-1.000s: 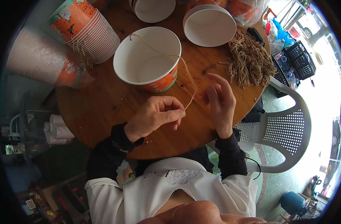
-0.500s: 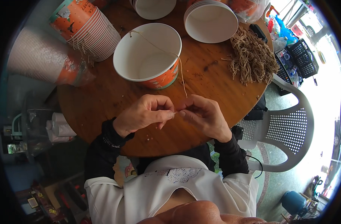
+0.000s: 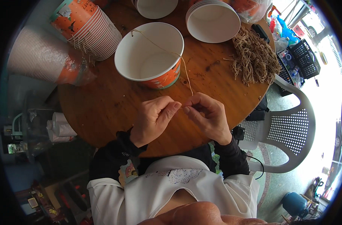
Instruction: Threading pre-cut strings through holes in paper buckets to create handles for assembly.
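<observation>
A large white-lined paper bucket (image 3: 141,56), orange and green outside, stands on the table in front of my hands. From a hole in its left rim, a thin tan cord (image 3: 187,75) crosses the mouth, passes over the right rim and runs down to my right hand (image 3: 207,115). That hand pinches the cord between thumb and forefinger. My left hand (image 3: 154,118) is closed, thumb pressed on the forefinger, its tips almost touching the right fingertips. Whatever it pinches is hidden by the fingers.
Nested paper buckets (image 3: 94,35) and a plastic-wrapped stack (image 3: 39,56) lie at the left. More white buckets (image 3: 213,23) are at the back. A heap of tan cords (image 3: 255,56) lies at the table's right. A grey plastic chair (image 3: 287,129) stands beside the round wooden table (image 3: 99,108).
My left hand has turned and shifted right, its thumb now on top. The right hand has moved slightly, and the cord from the rim now leads straight to its fingers.
</observation>
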`<state>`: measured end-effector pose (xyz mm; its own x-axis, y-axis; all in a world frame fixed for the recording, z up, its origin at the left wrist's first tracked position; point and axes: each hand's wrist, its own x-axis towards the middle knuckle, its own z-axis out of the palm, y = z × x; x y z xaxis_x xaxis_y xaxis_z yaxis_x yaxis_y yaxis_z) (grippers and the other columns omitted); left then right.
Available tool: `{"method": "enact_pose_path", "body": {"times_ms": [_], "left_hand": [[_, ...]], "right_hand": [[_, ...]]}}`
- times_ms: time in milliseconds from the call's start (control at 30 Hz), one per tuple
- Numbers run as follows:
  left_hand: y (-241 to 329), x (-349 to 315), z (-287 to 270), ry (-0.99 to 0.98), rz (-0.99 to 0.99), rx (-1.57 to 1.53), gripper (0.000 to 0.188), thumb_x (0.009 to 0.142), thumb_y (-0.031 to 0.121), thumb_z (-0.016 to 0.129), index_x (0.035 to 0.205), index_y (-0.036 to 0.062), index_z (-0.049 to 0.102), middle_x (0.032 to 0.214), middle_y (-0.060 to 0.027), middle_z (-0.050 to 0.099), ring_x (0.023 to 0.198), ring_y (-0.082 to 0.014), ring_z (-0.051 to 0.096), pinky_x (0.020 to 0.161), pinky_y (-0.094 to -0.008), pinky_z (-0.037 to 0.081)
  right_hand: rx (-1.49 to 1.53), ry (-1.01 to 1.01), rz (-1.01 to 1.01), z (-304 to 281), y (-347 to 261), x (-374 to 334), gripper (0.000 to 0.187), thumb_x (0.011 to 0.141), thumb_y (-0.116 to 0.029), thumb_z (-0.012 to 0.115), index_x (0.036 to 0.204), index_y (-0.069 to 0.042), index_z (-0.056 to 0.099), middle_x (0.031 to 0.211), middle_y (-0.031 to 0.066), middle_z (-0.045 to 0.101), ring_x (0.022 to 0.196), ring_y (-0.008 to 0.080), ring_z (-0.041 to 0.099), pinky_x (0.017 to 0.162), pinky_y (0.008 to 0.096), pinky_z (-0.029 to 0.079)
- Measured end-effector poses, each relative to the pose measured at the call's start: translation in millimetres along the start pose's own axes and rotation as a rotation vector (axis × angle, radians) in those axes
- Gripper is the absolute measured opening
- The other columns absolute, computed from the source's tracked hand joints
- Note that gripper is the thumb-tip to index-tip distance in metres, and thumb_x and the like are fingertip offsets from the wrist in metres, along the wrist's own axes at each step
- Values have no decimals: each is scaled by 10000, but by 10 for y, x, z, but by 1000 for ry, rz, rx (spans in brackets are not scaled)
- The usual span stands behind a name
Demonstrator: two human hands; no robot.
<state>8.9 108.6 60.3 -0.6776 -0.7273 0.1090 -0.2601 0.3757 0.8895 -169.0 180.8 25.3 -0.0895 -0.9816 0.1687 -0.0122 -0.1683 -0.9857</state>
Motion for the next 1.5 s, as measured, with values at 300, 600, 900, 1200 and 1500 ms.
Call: {"method": "enact_pose_path", "body": {"times_ms": [300,600,900,1200,1500], "left_hand": [[23,40,16,178,410,306,130,961,114,586,888,12,552,738,-103,559,590,-247,548,557,-343,443],[52,35,16,54,97,185,161,949,109,605,829,11,561,677,-107,527,566,-242,520,535,-337,428],[66,121,52,122,394,325,109,879,34,651,906,18,547,782,-112,563,692,-300,567,618,-364,463],[75,199,-62,200,598,593,97,845,7,663,899,33,587,835,-80,614,756,-277,606,694,-375,475],[197,303,-307,310,611,757,447,754,149,793,1140,34,599,1046,-114,641,927,-299,618,814,-398,489]], "right_hand": [[-101,44,-117,2,-5,5,83,847,-19,666,916,-9,623,801,57,590,669,129,553,584,254,446],[-151,43,-164,-8,-2,2,95,840,-14,668,921,-13,618,803,69,586,674,169,565,579,271,450],[-217,113,-205,-31,-63,42,110,828,-22,689,919,-22,628,799,76,595,665,184,581,565,283,457],[-172,95,-199,-47,-44,128,98,826,-23,696,910,-22,646,785,54,586,652,140,561,573,263,441],[342,165,23,111,58,242,93,933,-79,618,954,8,592,877,27,637,749,78,598,652,220,487]]}}
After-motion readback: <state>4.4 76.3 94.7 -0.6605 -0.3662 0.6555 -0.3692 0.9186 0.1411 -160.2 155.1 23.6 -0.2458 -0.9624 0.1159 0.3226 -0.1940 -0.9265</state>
